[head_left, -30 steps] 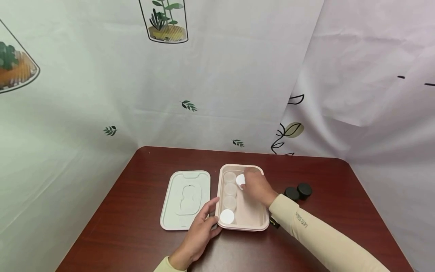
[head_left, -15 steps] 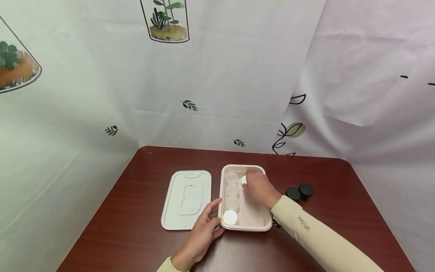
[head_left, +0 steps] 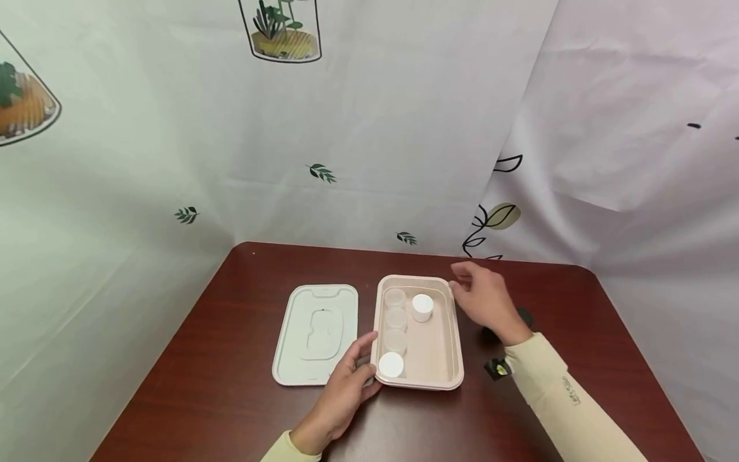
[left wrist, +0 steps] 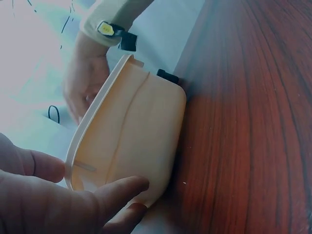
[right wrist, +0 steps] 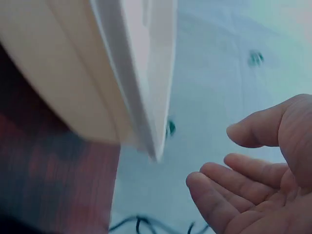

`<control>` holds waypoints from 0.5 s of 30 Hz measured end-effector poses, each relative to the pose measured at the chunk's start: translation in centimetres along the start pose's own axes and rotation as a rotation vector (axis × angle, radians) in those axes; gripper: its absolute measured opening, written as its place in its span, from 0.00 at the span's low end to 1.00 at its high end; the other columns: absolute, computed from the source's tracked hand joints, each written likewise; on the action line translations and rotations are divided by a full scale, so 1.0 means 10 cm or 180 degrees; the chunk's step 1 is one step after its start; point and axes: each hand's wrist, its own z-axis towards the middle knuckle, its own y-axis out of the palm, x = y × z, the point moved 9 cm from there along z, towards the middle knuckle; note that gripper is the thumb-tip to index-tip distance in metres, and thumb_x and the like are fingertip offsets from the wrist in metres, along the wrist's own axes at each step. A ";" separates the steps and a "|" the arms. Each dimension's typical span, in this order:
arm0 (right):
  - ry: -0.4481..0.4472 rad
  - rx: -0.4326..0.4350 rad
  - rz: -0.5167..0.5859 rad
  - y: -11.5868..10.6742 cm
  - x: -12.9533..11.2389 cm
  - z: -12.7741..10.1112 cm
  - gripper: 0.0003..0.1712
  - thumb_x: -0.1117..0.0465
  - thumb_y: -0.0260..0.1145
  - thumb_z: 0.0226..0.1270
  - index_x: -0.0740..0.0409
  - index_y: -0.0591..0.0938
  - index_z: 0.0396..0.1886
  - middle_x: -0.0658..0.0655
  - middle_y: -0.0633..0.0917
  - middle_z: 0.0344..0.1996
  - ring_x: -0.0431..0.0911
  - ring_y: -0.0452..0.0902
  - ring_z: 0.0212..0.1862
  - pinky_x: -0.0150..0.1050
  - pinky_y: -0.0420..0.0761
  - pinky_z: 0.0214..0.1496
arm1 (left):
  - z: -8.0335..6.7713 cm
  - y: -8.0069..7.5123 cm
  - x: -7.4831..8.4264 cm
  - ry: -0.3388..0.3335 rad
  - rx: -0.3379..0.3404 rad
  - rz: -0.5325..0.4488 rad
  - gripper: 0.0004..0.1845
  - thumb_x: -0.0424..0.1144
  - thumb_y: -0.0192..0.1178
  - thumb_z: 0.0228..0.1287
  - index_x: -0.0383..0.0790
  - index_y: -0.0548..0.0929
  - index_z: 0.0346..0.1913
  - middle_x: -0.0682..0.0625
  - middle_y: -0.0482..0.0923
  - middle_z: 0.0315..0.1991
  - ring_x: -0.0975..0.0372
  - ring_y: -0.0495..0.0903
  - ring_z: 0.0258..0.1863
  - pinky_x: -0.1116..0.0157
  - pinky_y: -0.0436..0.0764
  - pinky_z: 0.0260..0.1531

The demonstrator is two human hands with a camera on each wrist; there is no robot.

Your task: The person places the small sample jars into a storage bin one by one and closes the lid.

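My left hand (head_left: 340, 394) rests against the near left corner of a pale pink plastic container (head_left: 430, 385). In the left wrist view, one fingertip touches its rim and fairly straight fingers (left wrist: 124, 187) lie along its outer wall. Several clear round jars (head_left: 395, 317) line the container's left side, and a white-capped jar (head_left: 391, 364) stands at the near end of that row. Apart from them, another white-capped jar (head_left: 423, 308) stands upright towards the far right. My right hand (head_left: 485, 295) hovers just beyond the right rim, fingers loosely bent, holding nothing.
A flat white lid (head_left: 314, 337) lies left of the container. Dark round objects (head_left: 524, 316) sit to the right, partly hidden behind the right hand. A black wrist mount (head_left: 498, 368) shows beside the right sleeve. Printed fabric (head_left: 369, 128) hangs behind the wooden table (head_left: 231, 398).
My right hand has let go of the white-capped jar and moved right, out of the container. The jar stays standing inside. My left hand keeps its place at the corner.
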 end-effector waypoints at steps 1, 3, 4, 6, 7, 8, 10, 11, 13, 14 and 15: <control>0.0043 0.0057 0.0036 -0.07 0.08 -0.02 0.23 0.60 0.66 0.74 0.63 0.82 0.65 0.67 0.88 0.58 0.60 0.88 0.53 0.57 0.85 0.54 | 0.00 0.00 0.00 -0.0002 -0.0003 0.0003 0.35 0.30 0.49 0.74 0.45 0.61 0.83 0.35 0.58 0.78 0.52 0.73 0.67 0.56 0.81 0.58; 0.0135 0.0169 0.0105 -0.21 0.22 -0.06 0.23 0.60 0.67 0.74 0.62 0.83 0.65 0.67 0.88 0.57 0.61 0.88 0.54 0.58 0.85 0.55 | 0.00 -0.01 -0.01 -0.0010 0.0000 0.0000 0.35 0.30 0.49 0.74 0.44 0.60 0.83 0.35 0.58 0.78 0.52 0.73 0.67 0.56 0.81 0.58; 0.0191 0.0228 0.0125 -0.27 0.30 -0.09 0.23 0.60 0.68 0.74 0.62 0.83 0.65 0.67 0.88 0.57 0.61 0.88 0.54 0.58 0.85 0.55 | 0.00 -0.01 -0.01 -0.0013 -0.0001 0.0001 0.35 0.30 0.49 0.74 0.45 0.60 0.83 0.35 0.58 0.78 0.52 0.73 0.67 0.56 0.81 0.58; 0.0314 0.0318 0.0157 -0.37 0.46 -0.17 0.24 0.60 0.68 0.74 0.61 0.82 0.67 0.67 0.88 0.59 0.63 0.87 0.56 0.60 0.84 0.56 | 0.00 -0.01 -0.02 -0.0021 -0.0007 0.0004 0.35 0.30 0.49 0.74 0.45 0.60 0.83 0.36 0.58 0.78 0.52 0.73 0.67 0.56 0.80 0.59; 0.0375 0.0352 0.0167 -0.42 0.54 -0.21 0.25 0.59 0.68 0.74 0.61 0.82 0.67 0.68 0.87 0.60 0.63 0.87 0.57 0.61 0.84 0.56 | 0.00 -0.01 -0.02 -0.0024 -0.0010 0.0006 0.35 0.30 0.49 0.74 0.45 0.60 0.83 0.36 0.58 0.78 0.52 0.73 0.67 0.56 0.80 0.59; 0.0430 0.0367 0.0172 -0.46 0.61 -0.26 0.25 0.58 0.69 0.74 0.61 0.81 0.68 0.68 0.86 0.61 0.65 0.86 0.58 0.62 0.83 0.56 | 0.00 -0.01 -0.02 -0.0027 -0.0011 0.0008 0.35 0.30 0.49 0.74 0.45 0.60 0.83 0.35 0.58 0.78 0.52 0.73 0.67 0.56 0.80 0.59; 0.0541 0.0359 0.0150 -0.51 0.76 -0.35 0.27 0.56 0.69 0.75 0.60 0.80 0.70 0.70 0.83 0.65 0.67 0.83 0.60 0.64 0.81 0.57 | -0.01 -0.01 -0.01 -0.0030 -0.0017 0.0014 0.35 0.30 0.49 0.75 0.45 0.60 0.83 0.35 0.58 0.78 0.52 0.73 0.67 0.56 0.80 0.59; 0.0589 0.0344 0.0124 -0.52 0.83 -0.40 0.28 0.55 0.69 0.75 0.60 0.80 0.70 0.70 0.82 0.66 0.68 0.81 0.62 0.64 0.80 0.58 | -0.01 -0.01 -0.01 -0.0030 -0.0018 0.0014 0.35 0.30 0.48 0.75 0.45 0.60 0.83 0.35 0.58 0.78 0.52 0.74 0.67 0.56 0.80 0.59; 0.0664 0.0287 0.0056 -0.53 0.96 -0.48 0.29 0.53 0.68 0.76 0.60 0.79 0.71 0.72 0.79 0.68 0.70 0.77 0.64 0.66 0.78 0.59 | -0.01 -0.01 0.00 -0.0026 -0.0015 0.0019 0.35 0.30 0.49 0.75 0.44 0.60 0.83 0.35 0.58 0.78 0.52 0.74 0.66 0.56 0.81 0.59; 0.0705 0.0249 0.0031 -0.52 1.02 -0.52 0.30 0.53 0.67 0.76 0.60 0.78 0.72 0.73 0.78 0.69 0.71 0.75 0.65 0.67 0.76 0.59 | -0.01 -0.01 0.00 -0.0023 -0.0013 0.0021 0.35 0.30 0.49 0.75 0.44 0.60 0.83 0.35 0.58 0.78 0.52 0.74 0.66 0.56 0.81 0.59; 0.0746 0.0208 0.0023 -0.51 1.08 -0.56 0.30 0.53 0.67 0.76 0.60 0.78 0.72 0.73 0.77 0.70 0.72 0.73 0.67 0.68 0.75 0.60 | -0.01 -0.01 0.01 -0.0020 -0.0013 0.0023 0.35 0.31 0.49 0.75 0.44 0.60 0.83 0.35 0.58 0.78 0.53 0.74 0.66 0.56 0.81 0.59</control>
